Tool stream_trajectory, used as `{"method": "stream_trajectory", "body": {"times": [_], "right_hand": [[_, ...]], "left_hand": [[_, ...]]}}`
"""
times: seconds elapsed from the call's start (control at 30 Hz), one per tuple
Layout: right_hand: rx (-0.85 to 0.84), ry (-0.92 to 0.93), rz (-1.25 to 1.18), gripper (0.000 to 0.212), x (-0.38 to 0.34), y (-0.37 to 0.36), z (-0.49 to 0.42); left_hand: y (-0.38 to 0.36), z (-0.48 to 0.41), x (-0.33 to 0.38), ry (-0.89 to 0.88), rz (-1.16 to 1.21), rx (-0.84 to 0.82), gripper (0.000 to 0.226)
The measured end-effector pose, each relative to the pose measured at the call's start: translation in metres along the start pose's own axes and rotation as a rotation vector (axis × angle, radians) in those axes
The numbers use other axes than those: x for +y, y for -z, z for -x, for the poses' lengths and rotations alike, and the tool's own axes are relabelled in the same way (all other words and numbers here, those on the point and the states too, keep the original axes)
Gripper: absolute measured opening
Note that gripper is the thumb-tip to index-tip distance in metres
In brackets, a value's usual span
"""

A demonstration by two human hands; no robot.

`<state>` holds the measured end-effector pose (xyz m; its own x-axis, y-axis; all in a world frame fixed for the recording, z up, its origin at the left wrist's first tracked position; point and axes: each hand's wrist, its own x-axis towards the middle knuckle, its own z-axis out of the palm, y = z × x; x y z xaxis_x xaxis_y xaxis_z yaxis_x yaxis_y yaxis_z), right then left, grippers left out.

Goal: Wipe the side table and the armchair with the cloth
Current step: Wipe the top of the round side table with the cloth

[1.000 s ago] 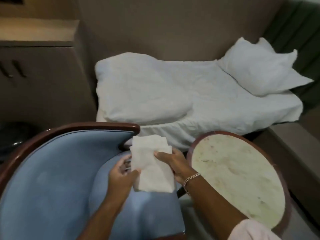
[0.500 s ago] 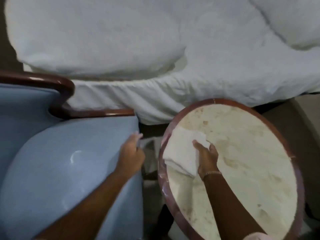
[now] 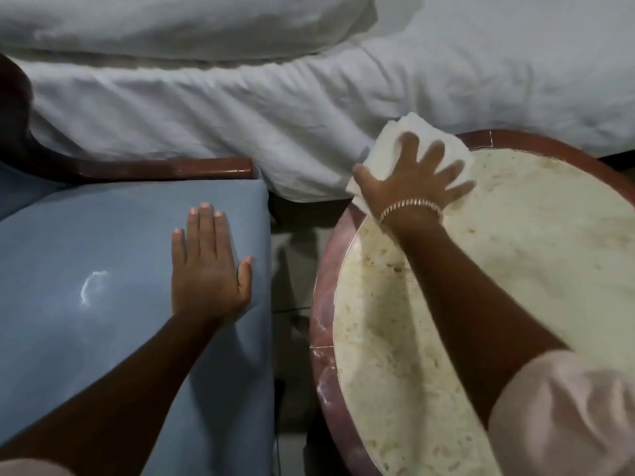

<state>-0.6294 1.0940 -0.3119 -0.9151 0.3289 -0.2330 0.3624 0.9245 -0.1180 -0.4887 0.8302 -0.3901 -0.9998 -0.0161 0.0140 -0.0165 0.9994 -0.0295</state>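
At the far left, the dark wooden arm of the armchair curves along the top of its blue seat. The left hand now lies flat on that seat near its right edge, palm down, fingers straight and pressed close together, thumb a little apart; half a second ago it only curled over the seat's edge, so it has settled into a bracing position. It holds nothing. A narrow strip of floor separates the armchair from the side table, the two standing near each other but not touching.

On the table, the right hand presses down on the cloth with fingers spread wide, a bracelet at the wrist and a pale sleeve lower down. The cloth has moved since half a second ago: it was on the left part of the pale top, and now sits at the far left rim, bunched under the palm and partly overhanging the reddish border, just beside the white bed sheet behind it.

This suggests the wiping stroke has run outward to the table's far edge. Most of the mottled top, to the right and toward the person, probably remains to be covered, and the armchair seems not yet wiped, since the cloth is on the table.
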Motion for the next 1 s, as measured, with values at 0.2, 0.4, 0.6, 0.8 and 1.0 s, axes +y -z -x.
{"method": "stream_trajectory", "body": {"times": [0.2, 0.4, 0.6, 0.8, 1.0], "right_hand": [[0.04, 0.232, 0.049, 0.084, 0.017, -0.037, 0.166], [0.036, 0.081, 0.036, 0.086, 0.016, -0.041, 0.164], [0.17, 0.089, 0.086, 0.079, -0.002, -0.052, 0.141], [0.046, 0.052, 0.07, 0.077, 0.127, -0.061, 0.336], [0.19, -0.5, -0.047, 0.082, 0.118, -0.046, 0.213]], "left_hand": [[0.006, -0.002, 0.001, 0.008, 0.011, -0.025, 0.081], [-0.001, -0.001, 0.001, -0.004, 0.035, 0.017, 0.081], [-0.004, 0.0, 0.0, -0.006, 0.076, 0.04, 0.082], [0.003, 0.001, -0.002, -0.016, 0.137, -0.022, 0.082], [-0.005, -0.001, -0.002, -0.027, 0.125, -0.012, 0.081]]}}
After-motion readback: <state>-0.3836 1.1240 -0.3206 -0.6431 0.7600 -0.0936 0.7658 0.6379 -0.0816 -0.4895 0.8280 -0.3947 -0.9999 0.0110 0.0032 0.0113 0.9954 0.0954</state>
